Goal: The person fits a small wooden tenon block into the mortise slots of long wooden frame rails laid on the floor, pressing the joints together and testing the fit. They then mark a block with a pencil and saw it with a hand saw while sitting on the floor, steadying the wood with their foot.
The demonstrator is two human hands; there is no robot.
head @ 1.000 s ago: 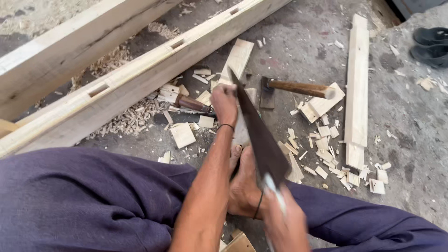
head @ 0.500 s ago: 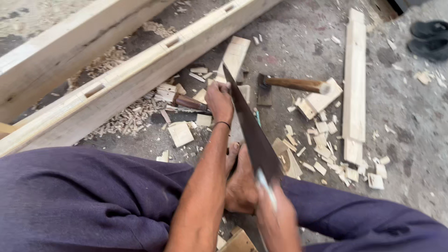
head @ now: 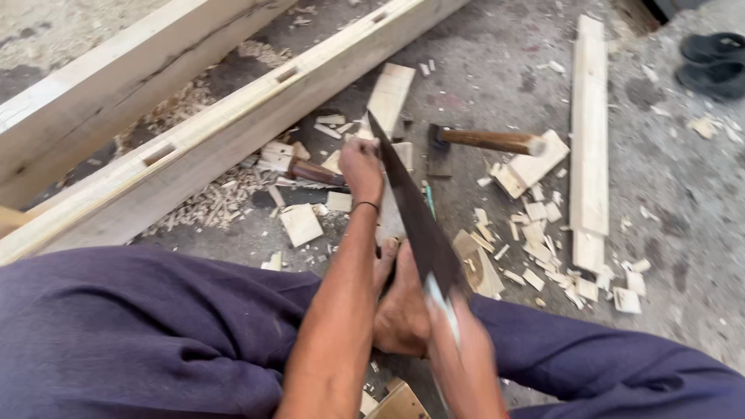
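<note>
Head view shows the right hand (head: 466,357) gripping the saw (head: 411,209), now pulled back, while the left hand (head: 361,167) clamps the wood piece (head: 392,221) just beyond.

Right hand (head: 458,341) motion-blurred, saw handle (head: 444,306) hidden, sandals (head: 714,66) edge-cropped

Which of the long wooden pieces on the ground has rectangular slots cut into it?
The long beam that runs diagonally just beyond the left hand has the slots. The wider beam behind it and the narrow plank at the right show none.
</note>
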